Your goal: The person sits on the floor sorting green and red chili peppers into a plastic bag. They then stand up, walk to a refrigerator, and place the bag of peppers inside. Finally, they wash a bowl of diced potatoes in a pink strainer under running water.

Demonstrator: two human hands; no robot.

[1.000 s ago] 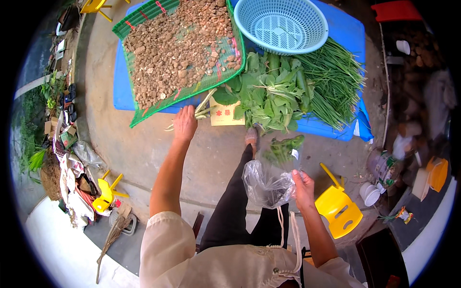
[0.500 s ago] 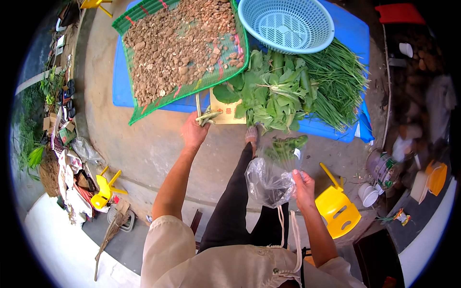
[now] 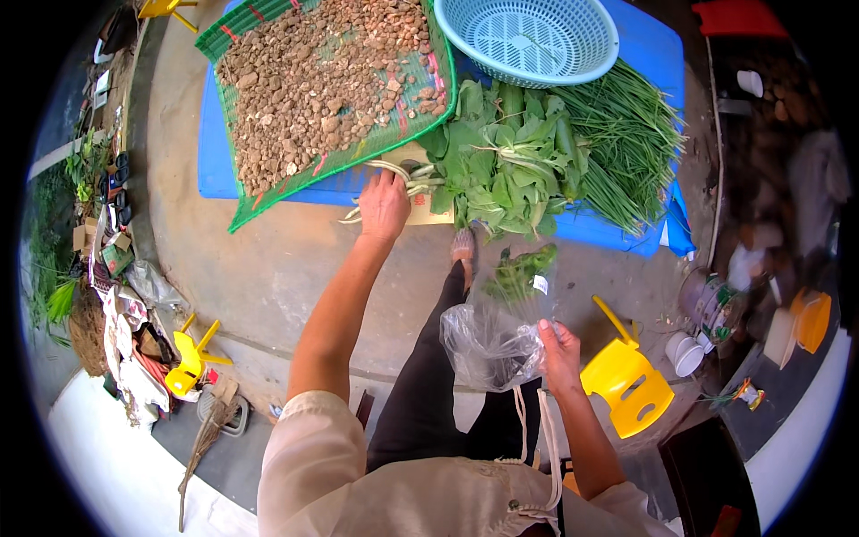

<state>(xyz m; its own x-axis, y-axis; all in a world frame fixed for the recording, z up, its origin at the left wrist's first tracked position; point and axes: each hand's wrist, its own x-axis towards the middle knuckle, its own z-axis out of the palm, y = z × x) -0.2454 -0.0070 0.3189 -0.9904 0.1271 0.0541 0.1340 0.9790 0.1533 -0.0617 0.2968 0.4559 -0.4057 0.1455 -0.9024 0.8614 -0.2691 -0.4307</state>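
My left hand (image 3: 385,204) is closed on pale long beans (image 3: 396,168) at the near edge of the blue table (image 3: 215,134), over a yellow printed paper (image 3: 438,213). Just beyond it lies a green mesh tray (image 3: 234,210) of brown lumps (image 3: 322,80). To its right are leafy greens (image 3: 510,166) and a bundle of long thin green stalks (image 3: 626,143), with a blue perforated basket (image 3: 528,36) behind them. My right hand (image 3: 559,349), low on the right, grips a clear plastic bag (image 3: 483,345) with green leaves (image 3: 519,273) inside.
Small yellow chairs stand at right (image 3: 626,389) and left (image 3: 188,362). Buckets and tubs (image 3: 684,353) line the right side. Boxes, cloth and bags (image 3: 125,313) pile along the left, near a twig broom (image 3: 210,430). My foot (image 3: 463,246) is below the table's edge.
My left hand has moved rightward and up along the table edge with the beans, toward the greens. My right hand and the bag have shifted slightly left.
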